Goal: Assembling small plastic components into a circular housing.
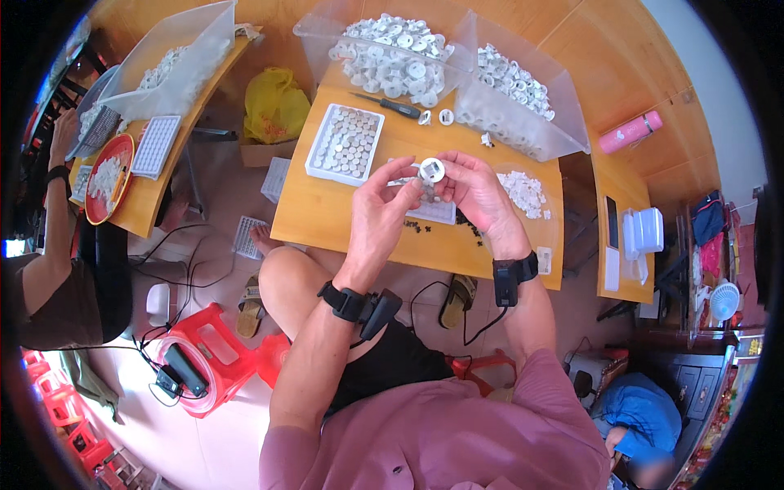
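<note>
In front of me, above the wooden table point(318, 220), a small white round plastic part point(431, 170) with a dark slot in its face is held between my hands. My left hand point(380, 200) pinches it from the left, fingertips closed. From the right, my right hand point(475, 194) grips its edge with thumb and fingers. Under them lies a white tray point(442, 214), partly hidden by the hands. A second white tray point(314, 172), full of silvery discs, sits left of my hands. Small black pieces point(418, 228) lie scattered nearby; small white pieces point(523, 194) are heaped on the right.
Two clear bins point(461, 61) of white round parts stand at the back, with a screwdriver point(398, 107) before them. A pink bottle point(630, 131) is at right. Another person's arm point(54, 192) is at far left, near a red basket point(99, 217). Red stools point(214, 347) and cables are below.
</note>
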Tool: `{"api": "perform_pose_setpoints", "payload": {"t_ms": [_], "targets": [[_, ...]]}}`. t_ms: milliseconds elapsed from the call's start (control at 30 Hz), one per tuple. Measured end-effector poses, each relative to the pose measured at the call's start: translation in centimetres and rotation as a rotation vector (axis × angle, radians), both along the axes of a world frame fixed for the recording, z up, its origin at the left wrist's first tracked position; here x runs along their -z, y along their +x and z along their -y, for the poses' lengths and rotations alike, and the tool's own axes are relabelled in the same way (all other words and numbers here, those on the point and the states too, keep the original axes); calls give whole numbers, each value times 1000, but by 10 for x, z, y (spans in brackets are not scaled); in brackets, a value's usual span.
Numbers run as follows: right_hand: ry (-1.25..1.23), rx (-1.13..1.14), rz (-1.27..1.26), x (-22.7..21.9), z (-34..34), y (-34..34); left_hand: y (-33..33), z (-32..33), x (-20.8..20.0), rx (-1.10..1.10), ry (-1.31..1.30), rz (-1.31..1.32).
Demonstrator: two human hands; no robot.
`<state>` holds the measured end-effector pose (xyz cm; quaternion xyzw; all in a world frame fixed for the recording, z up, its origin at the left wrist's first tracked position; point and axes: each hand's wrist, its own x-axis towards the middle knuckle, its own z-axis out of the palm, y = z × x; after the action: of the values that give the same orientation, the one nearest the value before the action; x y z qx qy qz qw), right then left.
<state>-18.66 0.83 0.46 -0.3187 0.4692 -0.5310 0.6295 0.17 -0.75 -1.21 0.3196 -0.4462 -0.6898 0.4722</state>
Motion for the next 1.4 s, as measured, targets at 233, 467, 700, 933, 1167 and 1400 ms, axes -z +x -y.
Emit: {"api": "perform_pose_setpoints", "payload": {"t_ms": [233, 467, 700, 933, 1167, 1400], "targets": [[5, -109, 11, 0, -8, 13, 2, 1, 3, -21, 16, 18], [-209, 10, -308, -13, -18, 38, 8, 0, 5, -59, 179, -109], [-273, 80, -709, -14, -16, 29, 6, -2, 3, 29, 209, -90], [-407, -21, -871, -28, -15, 33, 12, 2, -2, 201, 332, -300], [-359, 158, -885, -14, -18, 24, 13, 3, 6, 160, 350, -401], [-585, 175, -1525, 30, -40, 19, 18, 6, 2, -42, 389, -431]]}}
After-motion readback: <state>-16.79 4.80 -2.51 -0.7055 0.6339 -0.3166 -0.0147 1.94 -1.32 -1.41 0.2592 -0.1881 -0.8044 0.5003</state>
